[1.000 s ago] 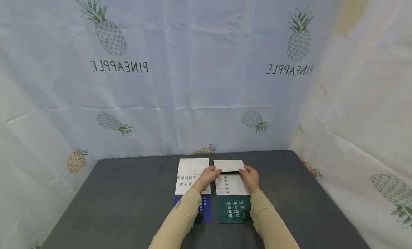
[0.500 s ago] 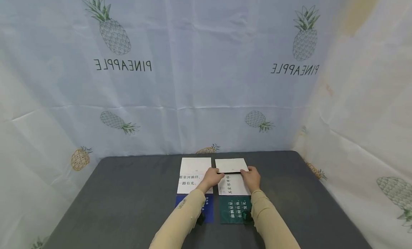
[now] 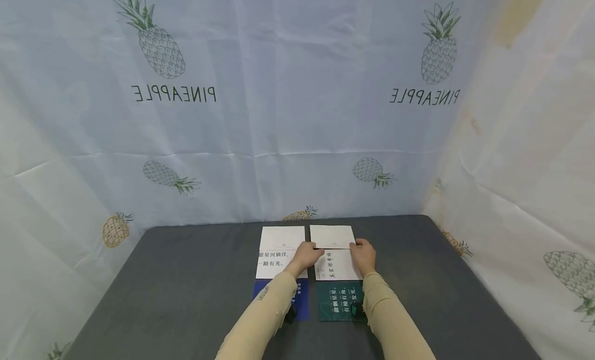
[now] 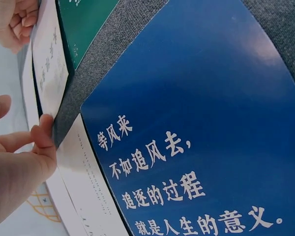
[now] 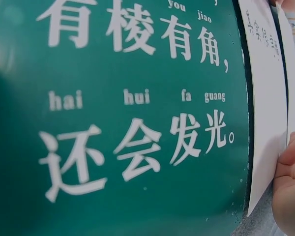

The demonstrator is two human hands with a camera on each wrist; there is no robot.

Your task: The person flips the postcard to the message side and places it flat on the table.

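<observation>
A blank-looking white card [image 3: 332, 236] lies at the far end of the right column. My left hand [image 3: 307, 257] pinches its near left corner, and my right hand [image 3: 364, 256] holds its near right corner. Just nearer is a white card with handwritten-style characters [image 3: 337, 265], its edge close to the far card's. In the left wrist view, the left hand [image 4: 22, 169] has thumb and forefinger close together by the card edges. The right wrist view shows fingertips of the right hand [image 5: 291, 182] at the card's edge. A green card [image 3: 340, 301] lies nearest in this column.
To the left, a second column holds a plain white card [image 3: 282, 237], a white card with printed characters [image 3: 275, 269] and a blue card [image 4: 201, 113]. A narrow strip of dark table [image 3: 195, 282] separates the columns. A pineapple-print curtain [image 3: 297, 117] hangs behind.
The far white card has come down flat onto the table, and the dark gap between it and the handwritten card has narrowed. Both hands stay at its near corners.
</observation>
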